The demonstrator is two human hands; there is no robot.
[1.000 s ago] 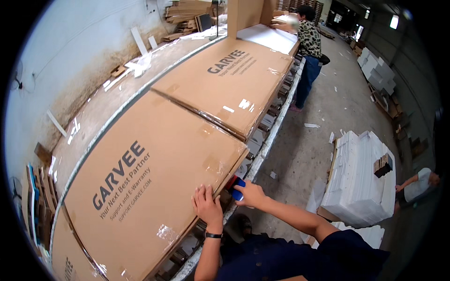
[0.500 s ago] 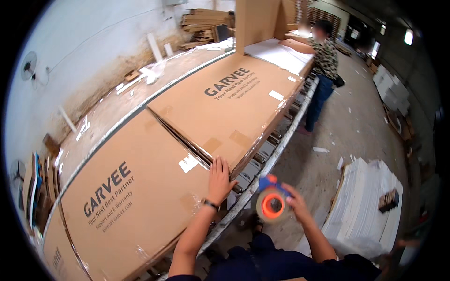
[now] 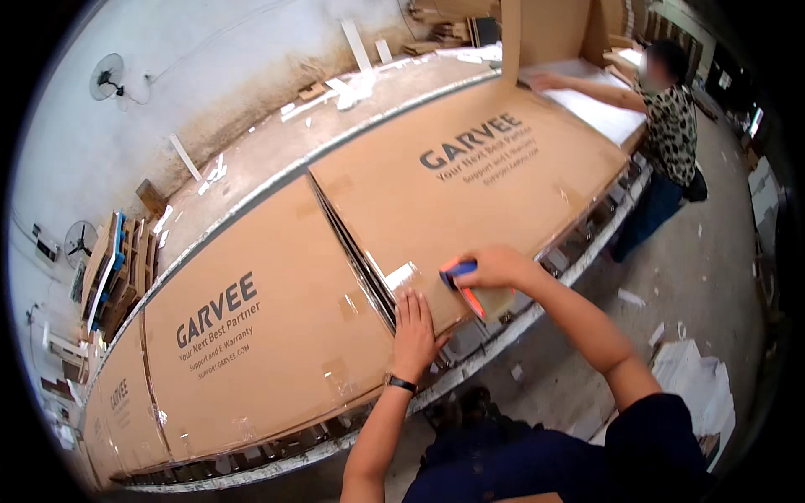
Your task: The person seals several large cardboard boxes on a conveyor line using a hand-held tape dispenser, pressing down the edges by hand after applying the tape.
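Note:
My left hand (image 3: 413,335) lies with fingers stretched out on the near corner of a large brown carton (image 3: 386,210), just beside the narrow gap to another carton (image 3: 285,260) on its left. A shiny white patch (image 3: 401,275) shows on the carton by my fingertips. In my right hand (image 3: 501,268) is a blue and orange tape dispenser (image 3: 474,302), held low over the same carton's near edge. Its tape roll is partly hidden. Whether the dispenser touches the cardboard, I cannot tell.
The cartons lie in a row on a roller conveyor with a pale metal rail (image 3: 520,331). At the far right a co-worker (image 3: 671,126) reaches over an open box (image 3: 549,38). Stacked white sheets (image 3: 692,386) stand right of me; wooden pallets (image 3: 130,260) lean at left.
My right hand has brought the tape dispenser from beside the conveyor to over the carton's near edge. My left hand stays at the corner. The view has turned.

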